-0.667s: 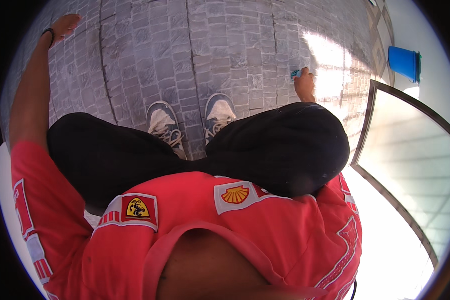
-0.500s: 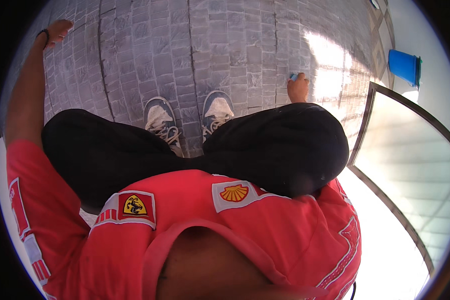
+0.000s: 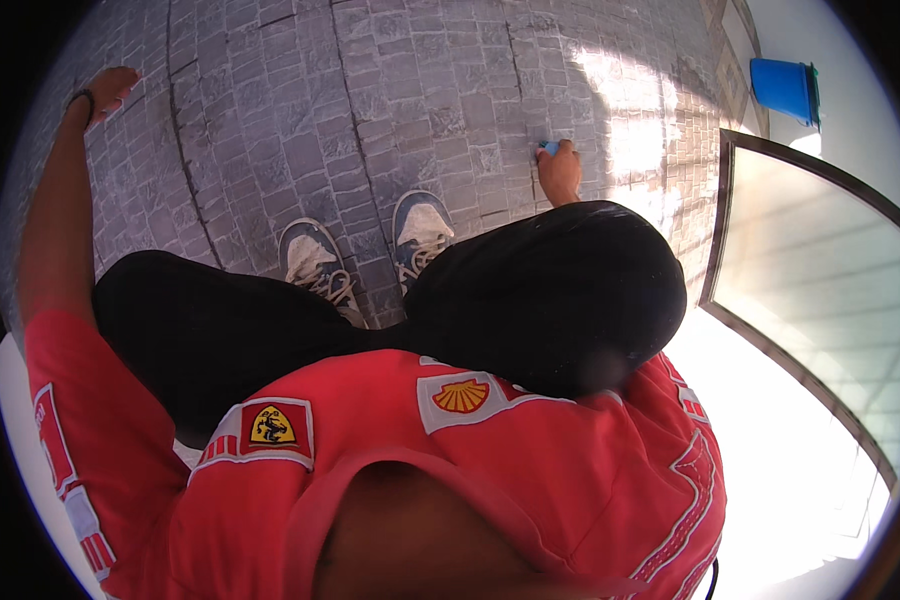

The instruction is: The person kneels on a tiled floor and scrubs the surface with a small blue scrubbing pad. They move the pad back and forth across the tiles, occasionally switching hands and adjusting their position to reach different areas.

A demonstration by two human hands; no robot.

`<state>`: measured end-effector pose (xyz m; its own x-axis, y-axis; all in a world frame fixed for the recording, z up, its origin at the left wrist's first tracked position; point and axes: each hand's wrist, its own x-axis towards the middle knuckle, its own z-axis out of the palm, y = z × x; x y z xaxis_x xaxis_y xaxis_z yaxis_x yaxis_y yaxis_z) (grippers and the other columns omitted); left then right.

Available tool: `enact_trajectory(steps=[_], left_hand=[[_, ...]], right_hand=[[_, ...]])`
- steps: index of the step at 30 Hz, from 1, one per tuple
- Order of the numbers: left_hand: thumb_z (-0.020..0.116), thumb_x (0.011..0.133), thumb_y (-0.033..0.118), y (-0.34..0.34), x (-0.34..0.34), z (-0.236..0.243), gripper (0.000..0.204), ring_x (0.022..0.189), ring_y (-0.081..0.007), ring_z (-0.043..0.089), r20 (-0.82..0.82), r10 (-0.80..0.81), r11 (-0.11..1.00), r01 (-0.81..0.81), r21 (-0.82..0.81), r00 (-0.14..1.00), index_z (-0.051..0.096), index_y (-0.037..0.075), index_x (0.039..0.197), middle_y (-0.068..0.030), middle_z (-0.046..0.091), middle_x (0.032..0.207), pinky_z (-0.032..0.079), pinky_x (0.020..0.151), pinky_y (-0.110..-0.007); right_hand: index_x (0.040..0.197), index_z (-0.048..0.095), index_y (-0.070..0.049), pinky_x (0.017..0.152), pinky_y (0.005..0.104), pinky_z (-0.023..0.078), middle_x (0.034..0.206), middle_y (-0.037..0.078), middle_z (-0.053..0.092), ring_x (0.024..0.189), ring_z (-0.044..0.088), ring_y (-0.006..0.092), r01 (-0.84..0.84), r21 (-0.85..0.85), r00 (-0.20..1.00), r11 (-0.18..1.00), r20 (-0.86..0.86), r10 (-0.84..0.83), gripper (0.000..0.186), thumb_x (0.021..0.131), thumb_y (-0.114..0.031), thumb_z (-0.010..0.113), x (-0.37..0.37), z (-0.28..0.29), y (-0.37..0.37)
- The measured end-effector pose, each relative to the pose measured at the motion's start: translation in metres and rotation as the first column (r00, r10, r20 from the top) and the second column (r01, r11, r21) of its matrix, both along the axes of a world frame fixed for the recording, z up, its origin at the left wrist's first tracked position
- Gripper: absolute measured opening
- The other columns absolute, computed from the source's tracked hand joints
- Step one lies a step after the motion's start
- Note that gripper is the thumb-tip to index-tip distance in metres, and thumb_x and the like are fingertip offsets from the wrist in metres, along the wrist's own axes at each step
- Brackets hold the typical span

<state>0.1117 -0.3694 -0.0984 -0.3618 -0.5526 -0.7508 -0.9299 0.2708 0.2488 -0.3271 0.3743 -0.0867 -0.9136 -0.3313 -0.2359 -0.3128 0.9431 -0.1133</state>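
Note:
My left hand [image 3: 110, 92], with a dark band at the wrist, is out at the far left over the grey paved floor [image 3: 270, 120], fingers apart and holding nothing. My right hand [image 3: 561, 166], beyond my right knee, grips a small blue object [image 3: 547, 147] low at the paving; most of it is hidden by the fingers, so I cannot make out what it is. Between the hands are my two shoes [image 3: 418, 225] and my bent legs in black trousers.
A blue bucket [image 3: 782, 88] stands at the upper right by a pale wall [image 3: 860, 120]. Below it is a framed frosted panel [image 3: 805, 250] at my right. Bright sunlight falls on the paving beside my right hand.
My right hand, gripping the blue object, has shifted left across the paving. My left hand sits lower in the picture. The bucket and panel have shifted leftward in view as the camera moved.

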Motion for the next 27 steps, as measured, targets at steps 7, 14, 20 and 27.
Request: enact_trajectory(steps=[7, 14, 20, 27], left_hand=[[0.054, 0.096, 0.047, 0.029, -0.116, -0.006, 0.052, 0.109, -0.0216, 0.056, 0.007, -0.264, 0.956, 0.261, 0.134, 0.964, 0.055, 0.017, 0.139, -0.0042, 0.057, 0.128, 0.044, 0.089, -0.047], [0.047, 0.104, 0.035, 0.058, -0.165, 0.020, 0.046, 0.114, -0.0201, 0.057, 0.091, -0.771, 0.589, 0.761, -0.274, 0.630, 0.051, 0.010, 0.142, -0.0041, 0.056, 0.133, 0.047, 0.099, -0.038], [0.055, 0.100, 0.022, 0.044, -0.104, 0.040, 0.049, 0.120, -0.0156, 0.055, 0.060, -0.148, 0.988, 0.145, 0.053, 0.987, 0.046, 0.011, 0.147, -0.0022, 0.055, 0.137, 0.045, 0.102, -0.031], [0.056, 0.097, 0.043, 0.046, -0.074, 0.046, 0.041, 0.096, -0.0078, 0.056, 0.062, 0.175, 0.985, -0.175, -0.010, 0.983, 0.060, 0.027, 0.135, 0.0057, 0.059, 0.109, 0.041, 0.077, -0.034]], right_hand=[[0.140, 0.050, -0.012, 0.091, 0.0455, 0.053, 0.130, 0.022, 0.052, 0.110, 0.060, 0.0398, -0.693, -0.352, 0.625, 0.629, 0.141, 0.768, 0.053, 0.092, -0.025, 0.067, 0.104, 0.012, -0.038], [0.141, 0.047, -0.016, 0.089, 0.0480, 0.052, 0.132, 0.018, 0.049, 0.107, 0.061, 0.0389, -0.824, -0.185, 0.533, 0.535, 0.063, 0.843, 0.053, 0.092, -0.025, 0.066, 0.102, 0.012, 0.022], [0.131, 0.056, -0.008, 0.089, 0.0494, 0.047, 0.113, 0.017, 0.066, 0.103, 0.060, 0.0368, -0.067, 0.236, 0.972, 0.970, -0.203, 0.116, 0.043, 0.094, -0.030, 0.063, -0.016, 0.007, 0.031], [0.137, 0.052, -0.015, 0.097, 0.0425, 0.052, 0.130, 0.015, 0.054, 0.124, 0.052, 0.0317, -0.668, -0.219, 0.740, 0.711, -0.301, 0.602, 0.051, 0.087, -0.014, 0.061, 0.138, -0.125, -0.021]])
